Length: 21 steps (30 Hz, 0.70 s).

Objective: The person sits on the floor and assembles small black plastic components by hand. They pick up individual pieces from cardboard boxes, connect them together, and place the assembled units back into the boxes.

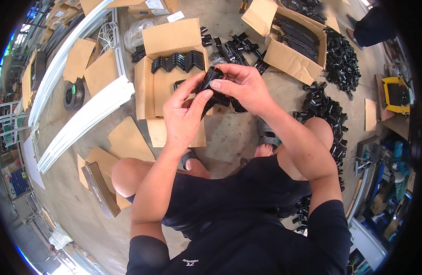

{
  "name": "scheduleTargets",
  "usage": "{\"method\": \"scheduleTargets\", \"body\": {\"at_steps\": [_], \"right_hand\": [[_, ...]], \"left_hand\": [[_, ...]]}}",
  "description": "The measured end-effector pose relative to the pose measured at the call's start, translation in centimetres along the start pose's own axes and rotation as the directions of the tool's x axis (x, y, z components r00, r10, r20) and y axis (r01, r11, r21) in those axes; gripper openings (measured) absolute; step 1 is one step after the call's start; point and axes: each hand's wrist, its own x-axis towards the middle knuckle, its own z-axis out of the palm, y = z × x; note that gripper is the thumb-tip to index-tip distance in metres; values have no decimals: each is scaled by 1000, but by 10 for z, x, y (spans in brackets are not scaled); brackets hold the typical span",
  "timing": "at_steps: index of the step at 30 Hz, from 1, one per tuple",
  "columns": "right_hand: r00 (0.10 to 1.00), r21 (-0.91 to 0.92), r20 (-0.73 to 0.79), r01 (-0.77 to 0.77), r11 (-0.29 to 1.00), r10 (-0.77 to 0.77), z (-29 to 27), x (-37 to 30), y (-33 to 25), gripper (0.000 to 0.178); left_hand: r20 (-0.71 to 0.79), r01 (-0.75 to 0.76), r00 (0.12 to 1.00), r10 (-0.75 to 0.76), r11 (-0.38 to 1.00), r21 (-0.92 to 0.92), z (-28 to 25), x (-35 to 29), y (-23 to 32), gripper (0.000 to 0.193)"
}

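Note:
Both my hands are raised over the floor in front of me, closed round black tubular fittings. My left hand grips from the left, its thumb lying along the lower part. From the right, my right hand pinches the upper part between thumb and fingers. The pieces overlap, and I cannot tell whether they are joined. Just beyond my left hand stands an open cardboard box, with a row of black angled fittings stacked along its far side.
Loose black fittings lie in a pile along my right side. A second cardboard box, at the far right, holds packed black parts. On the left are long white profiles, flat cardboard pieces and a wire coil.

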Motion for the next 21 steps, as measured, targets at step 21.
{"method": "scheduleTargets", "body": {"at_steps": [21], "right_hand": [[976,-216,-113,-208,954,187,-9,11,-19,31]], "left_hand": [[104,220,972,-210,970,-99,-17,24,-23,40]]}}
